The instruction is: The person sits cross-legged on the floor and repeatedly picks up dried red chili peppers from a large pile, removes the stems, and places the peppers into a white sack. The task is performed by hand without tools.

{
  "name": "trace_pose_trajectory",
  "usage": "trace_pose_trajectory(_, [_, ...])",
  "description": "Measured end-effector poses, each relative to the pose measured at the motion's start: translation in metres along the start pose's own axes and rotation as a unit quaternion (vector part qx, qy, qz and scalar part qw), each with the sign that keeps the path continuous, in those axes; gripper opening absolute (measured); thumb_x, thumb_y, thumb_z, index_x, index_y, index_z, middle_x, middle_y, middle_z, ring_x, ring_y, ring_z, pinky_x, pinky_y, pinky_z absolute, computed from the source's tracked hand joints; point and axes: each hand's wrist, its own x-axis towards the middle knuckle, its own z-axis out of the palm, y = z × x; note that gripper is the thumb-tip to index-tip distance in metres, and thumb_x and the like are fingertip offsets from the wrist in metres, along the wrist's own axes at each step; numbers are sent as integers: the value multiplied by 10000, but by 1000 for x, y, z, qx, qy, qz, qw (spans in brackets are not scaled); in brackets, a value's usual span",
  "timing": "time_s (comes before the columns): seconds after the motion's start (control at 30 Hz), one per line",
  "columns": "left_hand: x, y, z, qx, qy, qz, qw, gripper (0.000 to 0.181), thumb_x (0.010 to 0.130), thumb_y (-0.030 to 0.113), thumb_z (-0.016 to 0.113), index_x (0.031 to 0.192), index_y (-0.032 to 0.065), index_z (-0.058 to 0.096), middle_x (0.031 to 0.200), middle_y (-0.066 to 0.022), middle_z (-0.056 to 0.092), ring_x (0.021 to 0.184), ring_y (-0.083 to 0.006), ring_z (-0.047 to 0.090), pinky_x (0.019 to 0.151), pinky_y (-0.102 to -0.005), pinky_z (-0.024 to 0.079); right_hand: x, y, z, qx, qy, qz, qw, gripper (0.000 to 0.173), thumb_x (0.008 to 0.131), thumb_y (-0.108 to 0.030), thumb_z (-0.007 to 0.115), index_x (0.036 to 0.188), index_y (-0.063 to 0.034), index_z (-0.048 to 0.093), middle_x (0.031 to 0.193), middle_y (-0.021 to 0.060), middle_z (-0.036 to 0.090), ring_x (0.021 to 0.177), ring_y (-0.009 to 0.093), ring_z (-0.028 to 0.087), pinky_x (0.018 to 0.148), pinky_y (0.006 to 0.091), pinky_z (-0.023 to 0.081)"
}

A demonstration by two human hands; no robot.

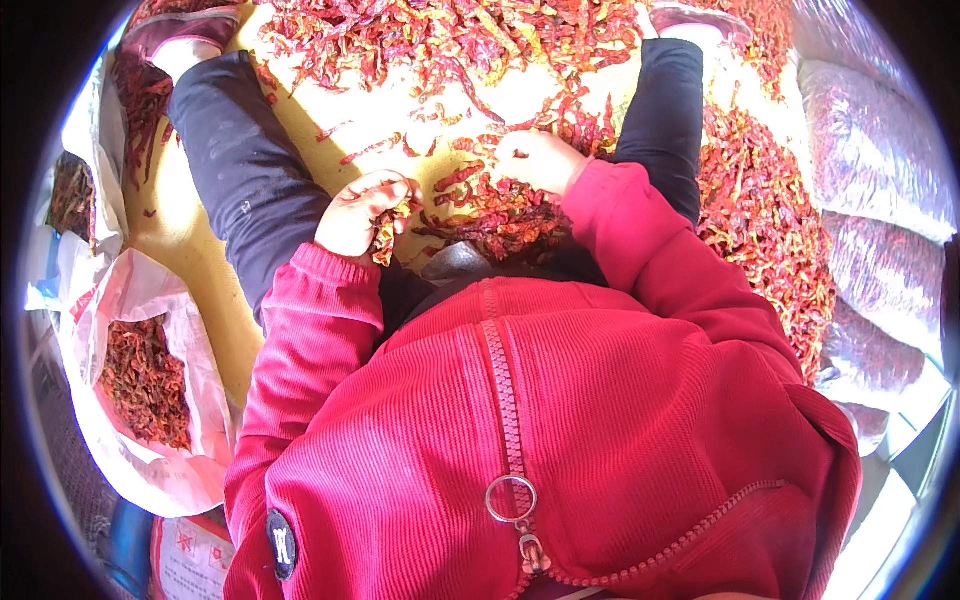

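My left hand [356, 214] is curled around a few dried chili peppers [385, 234], which stick out below the fingers. My right hand [541, 160] is low over the dried red chilies between my legs, its fingers bent inward. Glare washes out its fingertips, so whether it pinches a pepper cannot be told. Close to my body lies a small heap of wrinkled chilies [517, 221]. Several single chilies [375, 148] are scattered on the yellow floor surface [319, 161] beyond my left hand.
A large spread of dried chilies [450, 37] lies between my feet. Another long heap [765, 225] runs along my right leg, beside stacked clear plastic bags [874, 142] of chilies. At my left stands an opened white sack [154, 285] with darker chilies [146, 382] inside.
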Motion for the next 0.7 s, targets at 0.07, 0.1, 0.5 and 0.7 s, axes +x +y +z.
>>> trace_pose_trajectory(0.07, [2,-3,1,9,3,-30,1000,134,719,137,519,757,9,515,684,-95,525,455,-105,450,374,-197,343,-4,-3,-7,122,-28,112,986,88,754,-125,485,742,-39,502,672,15,495,570,92,464,484,225,385])
trace_pose_trajectory(0.1, [1,-3,3,14,6,-44,999,134,721,138,520,760,10,515,670,-88,524,451,-105,448,367,-197,340,-5,-6,-10,183,-43,165,968,85,759,-127,482,751,-43,498,671,9,485,557,85,453,466,211,377])
trace_pose_trajectory(0.5, [0,19,-14,-81,-34,43,995,126,717,145,504,787,46,471,711,-53,464,472,-110,411,358,-188,313,-5,-9,2,-44,-24,-30,998,141,703,-154,499,794,-48,520,635,67,545,584,191,527,546,284,426])
trace_pose_trajectory(0.7, [-32,40,-26,-164,31,103,981,193,721,175,527,861,49,486,731,-66,472,486,-122,413,364,-192,293,11,-40,37,-179,-88,-79,977,217,662,-100,477,859,-30,533,895,133,531,808,288,513,715,350,411])
